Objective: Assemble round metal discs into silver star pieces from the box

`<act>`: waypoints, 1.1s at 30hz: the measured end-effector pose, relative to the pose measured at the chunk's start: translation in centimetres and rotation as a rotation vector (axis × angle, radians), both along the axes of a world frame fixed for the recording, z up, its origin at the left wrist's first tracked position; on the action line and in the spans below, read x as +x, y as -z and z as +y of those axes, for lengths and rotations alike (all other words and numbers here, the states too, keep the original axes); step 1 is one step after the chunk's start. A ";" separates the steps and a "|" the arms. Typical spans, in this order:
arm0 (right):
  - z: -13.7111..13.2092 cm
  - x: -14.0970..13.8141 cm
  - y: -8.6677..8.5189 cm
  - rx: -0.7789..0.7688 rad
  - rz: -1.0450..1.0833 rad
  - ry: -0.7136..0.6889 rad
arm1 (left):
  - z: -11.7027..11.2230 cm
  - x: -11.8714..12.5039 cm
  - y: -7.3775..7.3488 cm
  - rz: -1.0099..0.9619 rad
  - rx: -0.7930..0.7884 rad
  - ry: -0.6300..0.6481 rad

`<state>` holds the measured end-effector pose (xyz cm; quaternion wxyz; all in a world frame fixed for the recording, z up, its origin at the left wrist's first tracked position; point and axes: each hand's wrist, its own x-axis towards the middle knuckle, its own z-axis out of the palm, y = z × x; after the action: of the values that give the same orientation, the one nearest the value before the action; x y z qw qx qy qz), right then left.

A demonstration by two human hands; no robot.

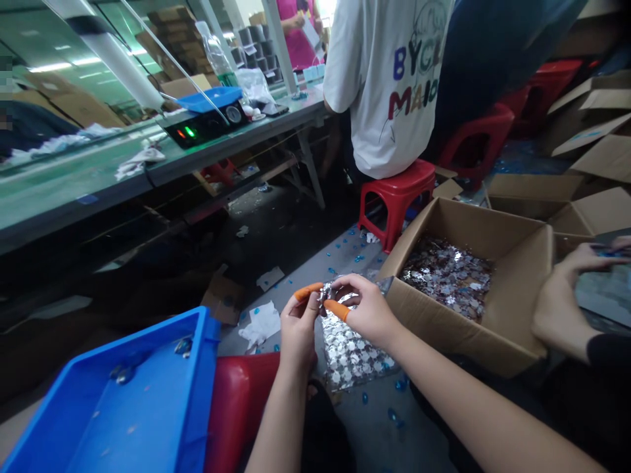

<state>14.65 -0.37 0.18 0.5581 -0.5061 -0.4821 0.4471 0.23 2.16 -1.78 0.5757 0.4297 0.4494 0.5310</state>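
My left hand and my right hand meet in the middle of the view, fingers pinched around small shiny silver pieces. Their exact kind is too small to make out. An orange finger cot covers a left fingertip, and another orange cot covers my right thumb. Just below and behind the hands lies a flat sheet of silver, roundish pieces in rows, partly hidden by my right hand. At lower left, a blue plastic bin holds a few small dark metallic pieces.
To the right stands an open cardboard box with many loose silver pieces. Another person's hand is beside it. A person in a white shirt sits on a red stool. A workbench runs along the left.
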 end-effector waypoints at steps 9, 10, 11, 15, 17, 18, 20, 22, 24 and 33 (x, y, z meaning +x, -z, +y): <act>-0.7 0.6 -0.1 0.202 -0.127 -0.024 | -0.9 0.4 0.1 0.382 0.267 -0.091; -0.8 0.4 0.0 0.221 -0.148 -0.017 | -1.0 0.5 0.2 0.456 0.286 -0.118; -0.9 0.3 0.1 0.239 -0.167 -0.010 | -1.1 0.6 0.3 0.507 0.288 -0.139; -1.0 -0.3 0.3 0.260 -0.221 0.024 | -0.8 0.7 0.8 0.538 0.252 -0.153; -0.9 -0.5 0.4 0.233 -0.206 0.045 | -0.7 0.7 0.9 0.496 0.264 -0.146; -0.8 -0.6 0.4 0.217 -0.190 0.048 | -0.6 0.7 0.9 0.451 0.270 -0.138; -0.7 -0.7 0.4 0.189 -0.153 0.045 | -0.7 0.8 0.7 0.319 0.262 -0.114; -0.6 -0.8 0.3 0.172 -0.121 0.036 | -0.8 1.1 0.5 0.198 0.224 -0.096; -0.6 -0.9 0.3 0.164 -0.084 0.035 | -0.9 1.3 0.4 0.142 0.191 -0.105; -0.9 -0.9 -0.1 0.103 -0.038 0.040 | -0.7 1.1 0.8 0.186 0.154 -0.132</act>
<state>13.76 -1.29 0.27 0.5830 -0.4947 -0.5048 0.4007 1.28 1.50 -2.56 0.4608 0.4895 0.4858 0.5586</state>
